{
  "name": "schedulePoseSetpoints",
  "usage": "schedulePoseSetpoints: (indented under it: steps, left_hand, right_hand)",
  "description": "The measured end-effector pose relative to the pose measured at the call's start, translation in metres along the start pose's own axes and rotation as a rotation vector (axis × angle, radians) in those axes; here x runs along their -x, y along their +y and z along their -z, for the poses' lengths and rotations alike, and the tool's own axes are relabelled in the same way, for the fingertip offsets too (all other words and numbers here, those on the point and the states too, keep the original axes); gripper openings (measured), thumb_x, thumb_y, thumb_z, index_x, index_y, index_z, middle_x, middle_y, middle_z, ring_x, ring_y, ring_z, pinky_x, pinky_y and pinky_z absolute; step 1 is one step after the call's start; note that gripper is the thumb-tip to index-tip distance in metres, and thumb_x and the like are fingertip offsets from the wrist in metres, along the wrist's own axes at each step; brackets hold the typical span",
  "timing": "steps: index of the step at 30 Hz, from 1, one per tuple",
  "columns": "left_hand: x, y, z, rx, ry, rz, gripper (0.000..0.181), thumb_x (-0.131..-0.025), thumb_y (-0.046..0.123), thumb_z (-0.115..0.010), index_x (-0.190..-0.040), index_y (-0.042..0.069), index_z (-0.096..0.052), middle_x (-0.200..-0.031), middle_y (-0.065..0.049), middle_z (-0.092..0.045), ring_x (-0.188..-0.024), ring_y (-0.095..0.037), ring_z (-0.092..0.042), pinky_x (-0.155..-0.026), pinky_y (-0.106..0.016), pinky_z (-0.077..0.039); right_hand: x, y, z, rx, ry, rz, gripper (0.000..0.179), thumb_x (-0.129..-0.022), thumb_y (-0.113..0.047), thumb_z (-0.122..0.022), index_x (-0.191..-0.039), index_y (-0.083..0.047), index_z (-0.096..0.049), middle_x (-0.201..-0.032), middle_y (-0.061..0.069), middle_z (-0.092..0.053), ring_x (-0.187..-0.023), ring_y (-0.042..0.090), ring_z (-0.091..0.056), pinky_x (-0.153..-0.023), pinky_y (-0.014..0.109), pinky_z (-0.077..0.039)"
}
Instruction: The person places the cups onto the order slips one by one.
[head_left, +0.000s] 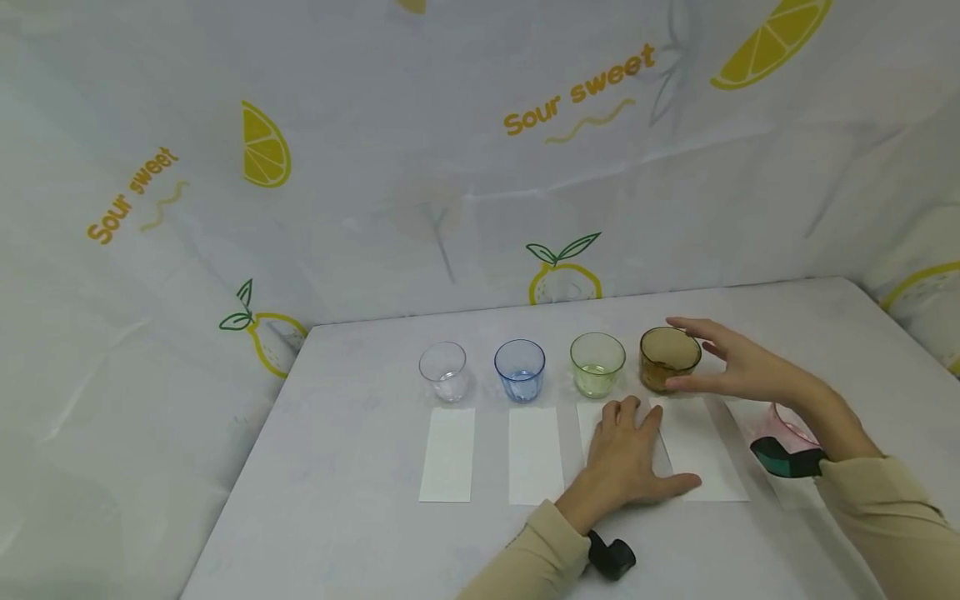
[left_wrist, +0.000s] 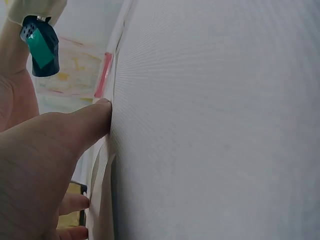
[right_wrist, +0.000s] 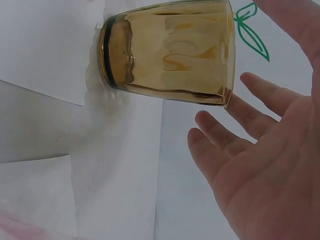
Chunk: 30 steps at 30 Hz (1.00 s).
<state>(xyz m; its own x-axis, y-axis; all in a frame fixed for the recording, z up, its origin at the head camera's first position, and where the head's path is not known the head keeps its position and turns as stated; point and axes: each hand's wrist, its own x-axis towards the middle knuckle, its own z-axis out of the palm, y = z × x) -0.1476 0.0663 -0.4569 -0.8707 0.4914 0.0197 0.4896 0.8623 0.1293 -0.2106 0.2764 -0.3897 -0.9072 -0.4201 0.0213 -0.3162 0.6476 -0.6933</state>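
Note:
An amber glass [head_left: 667,362] stands upright at the right of a row on the table. My right hand [head_left: 750,364] is spread around its right side, thumb at the front and fingers behind. In the right wrist view, a gap shows between the palm and the amber glass [right_wrist: 170,55], with the fingertips near its rim. My left hand [head_left: 622,458] rests on the table, fingers spread, across one white paper strip [head_left: 588,417] and reaching the wider strip [head_left: 701,450] below the amber glass. Its thumb [left_wrist: 90,122] presses down in the left wrist view.
Left of the amber glass stand a green glass [head_left: 597,367], a blue glass [head_left: 520,372] and a clear glass [head_left: 443,372]. White paper strips [head_left: 447,454] lie in front of them. A pink glass [head_left: 787,425] is partly hidden behind the right wrist.

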Motion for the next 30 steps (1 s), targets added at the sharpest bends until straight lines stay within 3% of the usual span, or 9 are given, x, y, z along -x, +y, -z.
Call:
schedulePoseSetpoints:
  steps: [8,15,30]
  left_hand:
    - [-0.001,0.0,-0.001,0.002,0.012,-0.007,0.09,-0.081,0.084,-0.057,-0.151,0.029,-0.048,-0.148,0.003,-0.042,-0.131,-0.014,-0.04,-0.1,-0.024,-0.045]
    - [0.0,-0.001,-0.001,-0.001,0.009,0.005,0.09,-0.08,0.085,-0.057,-0.152,0.031,-0.047,-0.148,0.004,-0.042,-0.131,-0.014,-0.039,-0.101,-0.023,-0.045]
    - [0.001,0.0,0.0,0.014,-0.009,0.017,0.09,-0.08,0.085,-0.056,-0.152,0.032,-0.046,-0.15,0.006,-0.04,-0.133,-0.013,-0.038,-0.102,-0.024,-0.046]
  right_hand:
    - [-0.005,0.006,-0.001,0.001,0.039,0.006,0.09,-0.087,-0.02,-0.082,-0.155,0.008,-0.029,-0.157,0.034,-0.031,-0.136,0.058,-0.04,-0.105,0.075,-0.035]
    - [-0.01,0.007,-0.003,0.006,0.036,-0.005,0.087,-0.089,-0.021,-0.08,-0.153,0.01,-0.031,-0.156,0.035,-0.034,-0.134,0.058,-0.042,-0.105,0.067,-0.04]
    - [-0.011,0.008,-0.006,0.008,0.026,-0.006,0.084,-0.09,-0.02,-0.079,-0.152,0.012,-0.033,-0.153,0.034,-0.039,-0.131,0.056,-0.047,-0.104,0.064,-0.043]
